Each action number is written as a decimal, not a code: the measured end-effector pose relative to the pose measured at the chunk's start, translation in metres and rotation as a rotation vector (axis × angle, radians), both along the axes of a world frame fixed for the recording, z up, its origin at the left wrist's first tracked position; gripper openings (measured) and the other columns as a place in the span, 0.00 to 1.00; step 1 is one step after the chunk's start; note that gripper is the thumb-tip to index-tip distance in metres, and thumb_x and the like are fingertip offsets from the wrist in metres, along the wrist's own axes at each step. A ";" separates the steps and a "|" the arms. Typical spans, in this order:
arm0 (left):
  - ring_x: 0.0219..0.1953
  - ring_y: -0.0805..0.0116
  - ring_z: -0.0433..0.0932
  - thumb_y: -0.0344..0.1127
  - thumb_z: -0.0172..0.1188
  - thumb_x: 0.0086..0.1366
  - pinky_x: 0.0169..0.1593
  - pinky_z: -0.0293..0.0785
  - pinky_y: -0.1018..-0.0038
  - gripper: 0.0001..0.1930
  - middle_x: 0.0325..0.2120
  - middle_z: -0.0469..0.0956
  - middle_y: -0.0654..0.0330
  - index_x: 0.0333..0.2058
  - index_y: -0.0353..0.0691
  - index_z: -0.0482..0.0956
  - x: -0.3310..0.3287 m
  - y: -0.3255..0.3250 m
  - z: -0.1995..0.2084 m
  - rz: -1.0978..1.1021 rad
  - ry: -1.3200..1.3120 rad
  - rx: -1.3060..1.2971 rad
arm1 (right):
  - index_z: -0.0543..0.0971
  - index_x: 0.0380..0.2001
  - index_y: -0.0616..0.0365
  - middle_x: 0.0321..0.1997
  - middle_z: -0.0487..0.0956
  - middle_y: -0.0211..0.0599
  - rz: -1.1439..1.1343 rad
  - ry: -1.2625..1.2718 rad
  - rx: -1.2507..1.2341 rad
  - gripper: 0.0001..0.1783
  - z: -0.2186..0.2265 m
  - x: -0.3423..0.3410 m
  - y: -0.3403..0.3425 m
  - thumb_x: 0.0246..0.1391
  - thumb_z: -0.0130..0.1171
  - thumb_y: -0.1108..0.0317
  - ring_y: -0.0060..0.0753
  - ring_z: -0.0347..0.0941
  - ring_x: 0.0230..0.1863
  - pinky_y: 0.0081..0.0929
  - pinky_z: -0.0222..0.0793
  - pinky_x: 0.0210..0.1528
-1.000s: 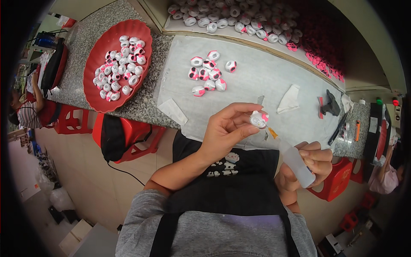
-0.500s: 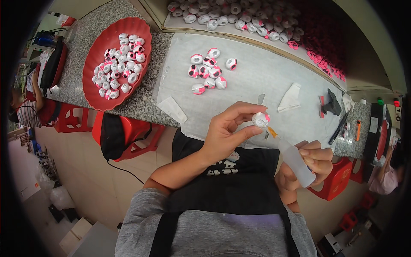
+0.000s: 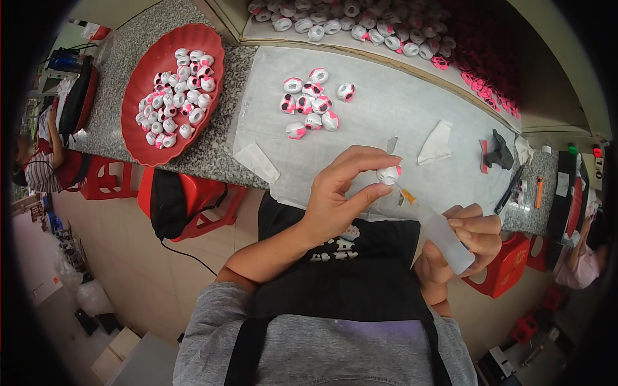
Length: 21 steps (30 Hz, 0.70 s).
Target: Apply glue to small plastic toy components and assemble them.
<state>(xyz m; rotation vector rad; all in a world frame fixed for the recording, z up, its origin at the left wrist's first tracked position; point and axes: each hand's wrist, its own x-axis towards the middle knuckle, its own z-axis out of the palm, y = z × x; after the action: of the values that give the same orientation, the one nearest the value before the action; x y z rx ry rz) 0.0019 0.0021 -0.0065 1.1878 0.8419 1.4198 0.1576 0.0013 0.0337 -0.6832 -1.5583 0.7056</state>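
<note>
Between thumb and forefinger, my left hand (image 3: pixel 335 196) pinches a small rounded white piece (image 3: pixel 387 175) with a pink patch. My right hand (image 3: pixel 475 239) is wrapped round a translucent white squeeze bottle (image 3: pixel 445 240). The bottle tilts up to the left, its orange nozzle (image 3: pixel 408 196) and fine tip pointing at the underside of the pinched piece. Whether the tip touches it I cannot tell. Beyond my left hand, several similar white, pink and black pieces (image 3: pixel 313 105) lie grouped on a white sheet (image 3: pixel 373 96) over the worktop.
At the left, a red scalloped tray (image 3: pixel 132 122) holds many such pieces. A shelf (image 3: pixel 367 48) at the back carries more, plus pink parts (image 3: pixel 483 90). Paper scraps (image 3: pixel 436 143), a black crumpled thing (image 3: pixel 499 151) and an orange pen (image 3: pixel 539 193) lie rightward. Red stools (image 3: pixel 187 206) stand below.
The bottle has tilted slightly more upright, and the pinched piece has turned and shifted up and left a little. Both hands keep their hold.
</note>
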 end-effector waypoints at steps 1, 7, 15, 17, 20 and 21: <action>0.41 0.67 0.64 0.18 0.51 0.47 0.46 0.60 0.74 0.15 0.37 0.65 0.53 0.37 0.30 0.67 0.000 0.000 0.000 -0.005 -0.003 0.002 | 0.65 0.26 0.57 0.26 0.63 0.32 -0.005 -0.003 0.002 0.24 0.000 0.000 0.000 0.23 0.68 0.70 0.24 0.63 0.22 0.17 0.63 0.21; 0.40 0.70 0.65 0.19 0.52 0.47 0.44 0.61 0.77 0.16 0.37 0.66 0.55 0.38 0.31 0.66 -0.014 0.004 0.002 0.141 -0.091 -0.047 | 0.58 0.24 0.58 0.26 0.61 0.39 -0.001 0.051 -0.195 0.16 -0.004 0.019 0.029 0.31 0.54 0.76 0.24 0.60 0.20 0.18 0.61 0.18; 0.41 0.71 0.66 0.18 0.52 0.47 0.45 0.61 0.77 0.17 0.37 0.66 0.57 0.39 0.31 0.66 -0.022 0.003 0.005 0.180 -0.216 -0.092 | 0.67 0.30 0.61 0.26 0.68 0.35 -0.161 -0.335 -0.381 0.12 -0.035 0.040 0.158 0.38 0.52 0.76 0.25 0.66 0.27 0.19 0.62 0.27; 0.41 0.70 0.66 0.18 0.52 0.47 0.46 0.61 0.76 0.17 0.37 0.66 0.57 0.39 0.31 0.66 -0.023 0.001 0.004 0.174 -0.191 -0.082 | 0.68 0.29 0.62 0.26 0.69 0.35 -0.259 -0.567 -0.257 0.11 -0.034 0.037 0.175 0.38 0.53 0.75 0.27 0.67 0.27 0.20 0.63 0.29; 0.41 0.70 0.66 0.18 0.52 0.47 0.46 0.61 0.76 0.17 0.37 0.66 0.57 0.39 0.31 0.66 -0.025 0.000 0.003 0.180 -0.204 -0.095 | 0.70 0.27 0.61 0.27 0.71 0.38 -0.282 -0.844 -0.013 0.09 -0.027 0.024 0.183 0.37 0.55 0.73 0.35 0.68 0.27 0.22 0.63 0.31; 0.41 0.70 0.66 0.18 0.52 0.47 0.46 0.61 0.76 0.17 0.37 0.66 0.57 0.39 0.31 0.66 -0.027 0.001 0.002 0.185 -0.192 -0.081 | 0.70 0.27 0.61 0.28 0.71 0.38 -0.250 -0.856 -0.022 0.09 -0.030 0.020 0.184 0.37 0.55 0.73 0.37 0.68 0.28 0.23 0.62 0.32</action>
<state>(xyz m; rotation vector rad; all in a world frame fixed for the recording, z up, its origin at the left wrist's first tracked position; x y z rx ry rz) -0.0246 0.0031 -0.0045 0.9144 0.8823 1.6063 0.1777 0.1852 0.0036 -1.2756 -2.1738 0.2303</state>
